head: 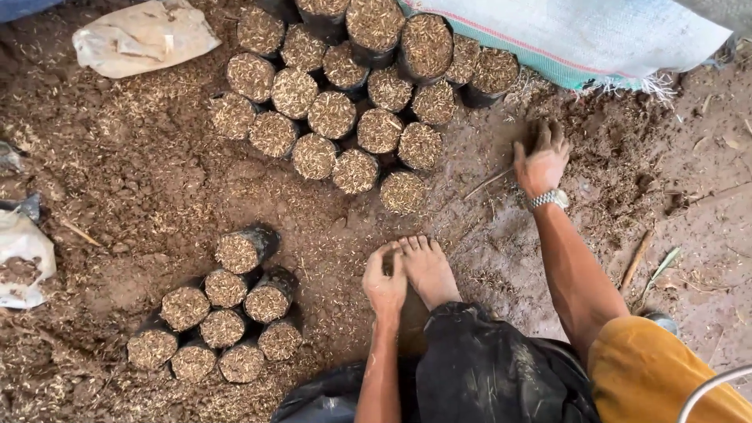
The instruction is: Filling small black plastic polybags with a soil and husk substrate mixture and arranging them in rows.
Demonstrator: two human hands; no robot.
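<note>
1. On the ground at the right, the right hand (542,160) presses into a patch of dark loose soil (607,145), fingers curled and dug in, clenched on a little soil as far as the view allows. A metal wristwatch (548,199) sits just above the dirt and could get grit in it.
2. The left hand (385,282) rests loosely cupped beside a bare foot (428,270), touching the toes and grasping nothing I can make out.
3. Just left of the right hand stands a tight cluster of filled black nursery bags (345,110), topped with husk. A wide sweep of the arm might knock the nearest bag (403,192) over, since it stands alone at the edge.
4. A smaller group of filled bags (223,317) lies at lower left, one bag (247,249) already tipped on its side; its fill might spill.
5. A thin stick (486,184) lies close to the fingers and might prick them.
6. Hard to read: the white woven sack (580,35) is cut off at the top, a pale plastic bag (143,35) hides its contents, and the right fingertips are buried.
</note>
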